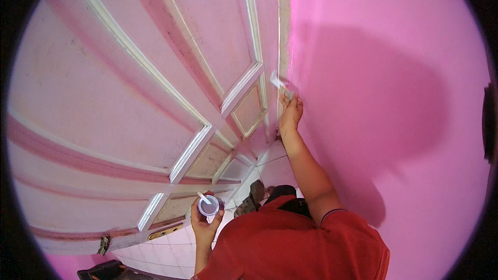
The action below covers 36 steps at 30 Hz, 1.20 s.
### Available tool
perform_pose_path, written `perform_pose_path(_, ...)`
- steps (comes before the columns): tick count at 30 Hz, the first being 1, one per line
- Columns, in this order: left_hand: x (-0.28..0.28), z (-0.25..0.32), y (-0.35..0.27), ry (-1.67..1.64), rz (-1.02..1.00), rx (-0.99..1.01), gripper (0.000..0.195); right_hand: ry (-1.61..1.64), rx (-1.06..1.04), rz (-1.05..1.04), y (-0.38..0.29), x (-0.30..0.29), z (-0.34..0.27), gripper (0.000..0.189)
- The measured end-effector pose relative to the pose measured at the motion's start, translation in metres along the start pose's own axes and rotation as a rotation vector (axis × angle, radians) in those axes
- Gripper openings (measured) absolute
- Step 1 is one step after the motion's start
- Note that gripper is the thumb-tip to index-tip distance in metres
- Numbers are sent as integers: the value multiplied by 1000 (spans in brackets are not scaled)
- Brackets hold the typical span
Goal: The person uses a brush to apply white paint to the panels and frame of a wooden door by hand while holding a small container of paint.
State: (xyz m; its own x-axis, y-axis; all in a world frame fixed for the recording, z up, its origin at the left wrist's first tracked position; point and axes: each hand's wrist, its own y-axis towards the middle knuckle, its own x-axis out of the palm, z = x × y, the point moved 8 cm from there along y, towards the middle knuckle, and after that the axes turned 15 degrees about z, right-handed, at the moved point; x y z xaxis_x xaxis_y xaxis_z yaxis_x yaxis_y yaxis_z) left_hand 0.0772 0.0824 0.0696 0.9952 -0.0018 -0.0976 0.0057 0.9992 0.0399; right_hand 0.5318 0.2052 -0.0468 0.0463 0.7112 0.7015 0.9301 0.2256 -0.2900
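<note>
My right hand [291, 112] is shut on a paintbrush [277, 81] whose bristles look white and slightly blurred. The bristles are at the narrow door-frame strip [284, 27] beside the door's edge; whether they touch it I cannot tell. Lower down, my left hand [203, 221] grips a small clear plastic cup [218, 207] of pale greyish paint. A white stick [204, 198] leans out over its rim. The panelled door [186, 97] fills the left side, in uneven pink with glossy whitish mouldings [190, 154].
A pink wall [420, 210] rises close on my right, with my shadow on it. Pale floor tiles [167, 254] run below. A brass-coloured plate [165, 232] sits on the door's edge. Grey-brown cloth-like material [249, 201] lies near my feet, and a dark object [102, 271] stands at lower left.
</note>
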Motion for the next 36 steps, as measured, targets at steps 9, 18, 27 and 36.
perform_pose_path(9,3,0,5,20,-10,-24,66,-229,-106,219,70,-109,83,23)
perform_pose_path(18,4,-6,7,35,-1,-13,66,-282,-324,30,-13,68,-73,30)
perform_pose_path(27,6,-4,12,17,8,-13,65,21,-84,4,-8,32,-17,30)
perform_pose_path(36,2,-4,14,50,3,-9,70,-523,-191,286,67,-129,109,20)
